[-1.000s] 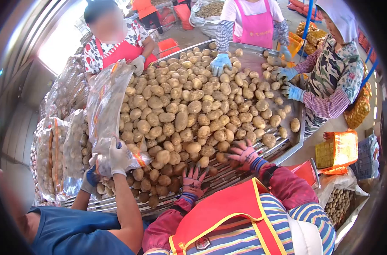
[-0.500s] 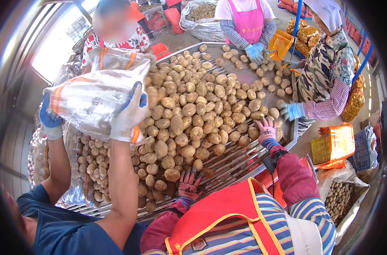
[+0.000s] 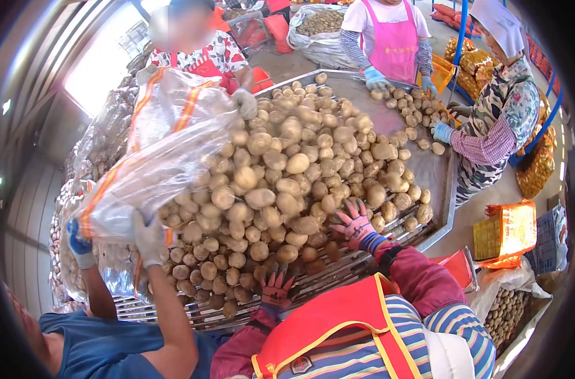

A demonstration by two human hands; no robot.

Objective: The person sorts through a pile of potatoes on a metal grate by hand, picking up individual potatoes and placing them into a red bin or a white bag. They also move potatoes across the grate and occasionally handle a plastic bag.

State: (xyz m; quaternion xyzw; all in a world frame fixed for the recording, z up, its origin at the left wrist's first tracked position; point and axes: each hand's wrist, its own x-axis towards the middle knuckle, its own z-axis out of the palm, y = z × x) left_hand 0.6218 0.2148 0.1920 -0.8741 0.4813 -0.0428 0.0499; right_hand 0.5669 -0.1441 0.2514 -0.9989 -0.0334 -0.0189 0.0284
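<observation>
My left hand [image 3: 277, 288], in a pink glove, lies with fingers spread at the near edge of the potato pile. It is beside the lower potatoes [image 3: 288, 254], over the metal slats [image 3: 313, 279]. My right hand [image 3: 357, 227], also pink-gloved, is open against the near right side of the heap, fingertips by the potatoes. Neither hand grips anything. To the left, a co-worker's gloved hands hold the lower end of a clear plastic sack [image 3: 167, 161] with orange stripes. Its mouth is over the pile, and some potatoes there are blurred by motion.
A metal rim [image 3: 453, 189] borders the sorting table on the right. Across it, co-workers' blue-gloved hands [image 3: 377, 79] handle potatoes. Another person's grey glove [image 3: 244, 103] touches the sack's far side. At right stand an orange-and-yellow crate [image 3: 506, 235] and an open sack of small potatoes [image 3: 507, 311].
My right hand has moved left and nearer along the heap; my left hand stays near the same potatoes. The sack's held end has dropped, and potatoes have spread across the pile.
</observation>
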